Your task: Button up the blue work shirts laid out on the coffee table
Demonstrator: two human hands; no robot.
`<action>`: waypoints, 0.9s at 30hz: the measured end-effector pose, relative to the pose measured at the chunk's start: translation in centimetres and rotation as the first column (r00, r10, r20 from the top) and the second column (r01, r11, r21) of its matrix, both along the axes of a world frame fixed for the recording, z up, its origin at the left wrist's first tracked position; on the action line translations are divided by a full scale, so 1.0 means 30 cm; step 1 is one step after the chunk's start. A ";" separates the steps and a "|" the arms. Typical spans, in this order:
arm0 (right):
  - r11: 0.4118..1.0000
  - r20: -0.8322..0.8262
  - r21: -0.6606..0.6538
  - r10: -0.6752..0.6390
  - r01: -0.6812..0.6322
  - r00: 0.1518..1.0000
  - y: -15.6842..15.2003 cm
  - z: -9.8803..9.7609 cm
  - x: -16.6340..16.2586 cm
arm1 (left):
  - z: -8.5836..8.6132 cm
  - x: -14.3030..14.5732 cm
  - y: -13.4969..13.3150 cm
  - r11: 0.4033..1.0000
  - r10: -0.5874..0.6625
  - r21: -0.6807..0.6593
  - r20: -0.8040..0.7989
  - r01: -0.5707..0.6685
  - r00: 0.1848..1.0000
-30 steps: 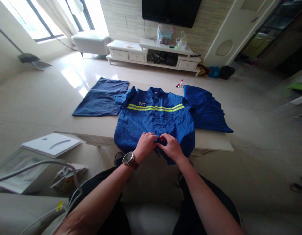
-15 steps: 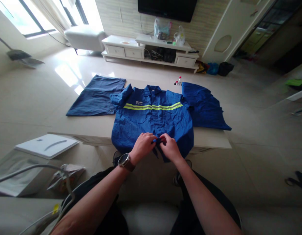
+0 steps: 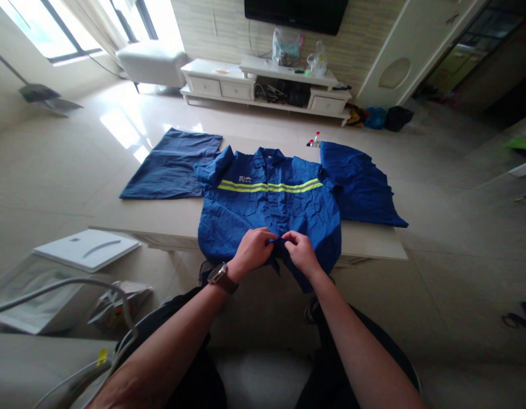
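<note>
A blue work jacket [image 3: 233, 213] with a yellow-green and grey stripe across the chest lies front up, its collar away from me and its lower part hanging over the table's near edge. My left hand [image 3: 257, 248], with a watch on the wrist, pinches the front edge near the hem. Close beside it, my right hand [image 3: 302, 253] is closed on the other front edge. The fingertips nearly meet at the middle of the jacket; any button between them is too small to make out.
The jacket lies on a low pale table [image 3: 161, 218]. Folded blue cloth [image 3: 165, 165] lies to its left, and more blue cloth [image 3: 359, 184] to its right. Bottles with red caps [image 3: 316, 138] stand at the far edge. A white box [image 3: 86, 250] is at the left.
My hands have shifted slightly, and the fingers of my right hand have moved a little apart from my left. The bunched cloth between them now looks flatter. The view has tilted slightly.
</note>
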State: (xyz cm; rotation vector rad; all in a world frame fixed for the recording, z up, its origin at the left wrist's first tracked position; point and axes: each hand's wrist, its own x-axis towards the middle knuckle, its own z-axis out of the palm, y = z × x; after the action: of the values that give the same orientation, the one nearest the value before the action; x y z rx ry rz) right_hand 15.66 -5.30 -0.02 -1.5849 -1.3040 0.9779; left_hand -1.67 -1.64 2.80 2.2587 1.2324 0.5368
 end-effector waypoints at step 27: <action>0.975 0.285 0.174 0.083 -0.137 0.955 -0.007 0.047 -0.016 | 0.011 -0.008 0.023 0.985 0.149 -0.094 0.037 -0.145 0.988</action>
State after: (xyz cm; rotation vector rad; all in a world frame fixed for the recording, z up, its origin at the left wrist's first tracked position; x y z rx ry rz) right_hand 15.18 -5.51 1.40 -1.5503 -1.6434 0.6872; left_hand -1.90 -0.94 3.14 2.0812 1.3802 0.5698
